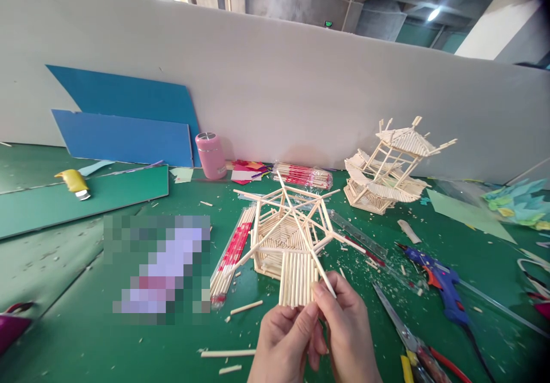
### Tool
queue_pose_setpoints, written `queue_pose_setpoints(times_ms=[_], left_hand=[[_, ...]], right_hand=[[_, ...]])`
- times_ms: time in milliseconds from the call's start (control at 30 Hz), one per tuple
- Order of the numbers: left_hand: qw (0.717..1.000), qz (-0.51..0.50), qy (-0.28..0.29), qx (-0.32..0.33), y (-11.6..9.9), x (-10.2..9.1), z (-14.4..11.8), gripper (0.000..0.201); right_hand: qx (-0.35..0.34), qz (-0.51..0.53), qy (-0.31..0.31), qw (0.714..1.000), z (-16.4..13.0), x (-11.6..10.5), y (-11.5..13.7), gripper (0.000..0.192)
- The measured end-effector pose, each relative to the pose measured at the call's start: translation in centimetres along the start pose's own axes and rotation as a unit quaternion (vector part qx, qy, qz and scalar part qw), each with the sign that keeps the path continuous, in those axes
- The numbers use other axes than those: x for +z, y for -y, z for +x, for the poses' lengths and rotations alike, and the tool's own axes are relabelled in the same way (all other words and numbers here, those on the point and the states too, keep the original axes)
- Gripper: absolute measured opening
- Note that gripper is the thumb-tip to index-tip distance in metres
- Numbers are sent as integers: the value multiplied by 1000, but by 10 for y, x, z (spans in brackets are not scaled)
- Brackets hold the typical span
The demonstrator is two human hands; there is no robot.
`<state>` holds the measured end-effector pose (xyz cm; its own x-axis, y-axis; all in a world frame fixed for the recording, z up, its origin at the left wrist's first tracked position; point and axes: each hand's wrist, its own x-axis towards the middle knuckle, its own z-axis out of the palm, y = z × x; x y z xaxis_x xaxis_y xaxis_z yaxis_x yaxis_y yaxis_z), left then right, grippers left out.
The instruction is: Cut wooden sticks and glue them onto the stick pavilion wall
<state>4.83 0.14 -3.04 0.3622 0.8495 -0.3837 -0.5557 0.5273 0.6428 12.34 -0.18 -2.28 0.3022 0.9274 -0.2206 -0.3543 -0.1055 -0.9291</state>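
Two bare hands, close together. Left hand (pixel 283 337): thumb and fingers pinching the near edge of one stick model (pixel 281 241). Right hand (pixel 350 321): closed on the same model, at the panel's right side by a long stick. Model lies directly beyond the grip, base apparently on the green table (pixel 172 348).

Its look: pale bare wood, many-sided open frame. Left side, upright posts and stick ends jutting out; middle, floor of slats in nested angles, long sticks crossing above; nearest the fingers, one flat panel (pixel 296 280) of parallel sticks, edges snug; right side, more posts and a jutting stick.

Counts, left to right. Far left of the grip: one yellow cutter (pixel 74 181), one green board (pixel 129 191), two blue boards (pixel 129 136) against the wall. Left: one lilac item (pixel 172 257), too blurred to tell. Beyond, left: one pink flask (pixel 210 156). Just left: three loose sticks (pixel 227 353). Beyond the grip: two packs of sticks (pixel 234 248). Beyond, right: one second model (pixel 393 191), roofed. Right: one pair of scissors (pixel 397 320), then one blue glue gun (pixel 449 291).
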Motion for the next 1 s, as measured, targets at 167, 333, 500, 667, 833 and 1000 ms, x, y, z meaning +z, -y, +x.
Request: queue_pose_setpoints(times_ms=[167,333,500,667,833,1000], left_hand=[[1000,5,7,7,-4,3,-3,35],[999,34,-4,-14,-13,3,-12,27],[995,80,-7,-52,-12,-5,-24,34],[972,221,21,-71,-3,-25,-36,28],[931,360,42,-38,-7,-44,-58,32],[858,511,-15,57,-27,-63,-74,32]], right_hand=[[-16,-28,44,999,3,-7,-5,37],[-57,-78,56,994,-1,-17,-3,29],[-49,-81,27,995,-11,-36,-7,25],[-38,-87,-16,995,-16,-55,-14,29],[-15,-103,-58,993,-22,-73,-19,24],[-5,-122,-71,990,-26,-88,-26,23]])
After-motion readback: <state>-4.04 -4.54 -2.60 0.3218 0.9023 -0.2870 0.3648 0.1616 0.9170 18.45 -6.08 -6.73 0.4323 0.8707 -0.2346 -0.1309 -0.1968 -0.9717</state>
